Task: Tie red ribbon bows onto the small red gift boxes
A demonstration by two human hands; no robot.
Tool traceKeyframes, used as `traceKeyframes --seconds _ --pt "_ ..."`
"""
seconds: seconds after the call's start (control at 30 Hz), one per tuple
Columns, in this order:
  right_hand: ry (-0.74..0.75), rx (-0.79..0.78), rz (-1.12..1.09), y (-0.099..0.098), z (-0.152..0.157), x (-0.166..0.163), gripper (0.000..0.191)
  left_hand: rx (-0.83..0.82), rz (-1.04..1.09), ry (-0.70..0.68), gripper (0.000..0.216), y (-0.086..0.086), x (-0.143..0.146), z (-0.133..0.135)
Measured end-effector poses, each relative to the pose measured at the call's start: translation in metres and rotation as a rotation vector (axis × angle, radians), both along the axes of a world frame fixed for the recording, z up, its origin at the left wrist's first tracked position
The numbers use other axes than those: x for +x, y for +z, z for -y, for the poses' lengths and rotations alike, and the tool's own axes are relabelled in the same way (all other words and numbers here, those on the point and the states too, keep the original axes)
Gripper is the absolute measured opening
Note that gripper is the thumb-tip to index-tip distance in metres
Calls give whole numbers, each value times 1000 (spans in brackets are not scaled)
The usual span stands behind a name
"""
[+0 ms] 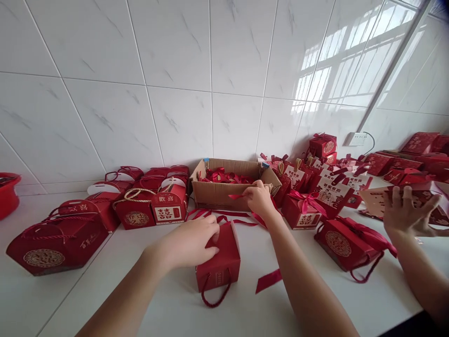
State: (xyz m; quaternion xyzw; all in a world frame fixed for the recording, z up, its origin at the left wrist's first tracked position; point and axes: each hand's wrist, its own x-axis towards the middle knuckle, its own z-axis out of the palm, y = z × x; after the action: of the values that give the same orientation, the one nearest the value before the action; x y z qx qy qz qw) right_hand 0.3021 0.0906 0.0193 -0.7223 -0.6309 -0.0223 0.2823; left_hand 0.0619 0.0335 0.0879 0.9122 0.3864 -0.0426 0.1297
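Note:
My left hand (pixel 192 241) is curled over the top of a small red gift box (pixel 224 252), which stands on the white surface with its dark red cord handle (pixel 216 299) toward me. My right hand (pixel 259 199) reaches to the front rim of an open cardboard box (pixel 219 194) and pinches a red ribbon (pixel 238 196). More red ribbons (pixel 228 176) lie heaped inside that carton. Loose ribbon trails over the surface behind the gift box, and a ribbon end (pixel 268 282) lies beside my right forearm.
Several red gift boxes (pixel 52 243) with cord handles line the left. A bow-tied box (pixel 301 210), a tipped red box (pixel 351 243) and printed red bags (pixel 329 192) crowd the right. Another person's hand (pixel 407 213) is at a partly open box (pixel 428 196). A tiled wall (pixel 182 117) rises behind.

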Motion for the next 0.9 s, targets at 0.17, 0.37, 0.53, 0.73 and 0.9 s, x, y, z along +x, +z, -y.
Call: traceKeyframes --seconds 0.17,0.37,0.53,0.73,0.9 --pt "77 85 -54 -8 -6 10 17 -30 3 11 13 -1 -1 -1" --pt "-81 340 -146 -13 -7 -5 26 -30 9 4 12 -1 -2 -2" --pt "282 -36 -201 -13 -7 -6 20 -56 16 8 13 -1 -4 -3" --pt "412 -170 -204 -44 -16 -18 11 -40 10 -9 14 0 -2 -3" --pt "381 -142 -274 -50 -18 -24 12 -36 18 -10 15 0 -2 -2"
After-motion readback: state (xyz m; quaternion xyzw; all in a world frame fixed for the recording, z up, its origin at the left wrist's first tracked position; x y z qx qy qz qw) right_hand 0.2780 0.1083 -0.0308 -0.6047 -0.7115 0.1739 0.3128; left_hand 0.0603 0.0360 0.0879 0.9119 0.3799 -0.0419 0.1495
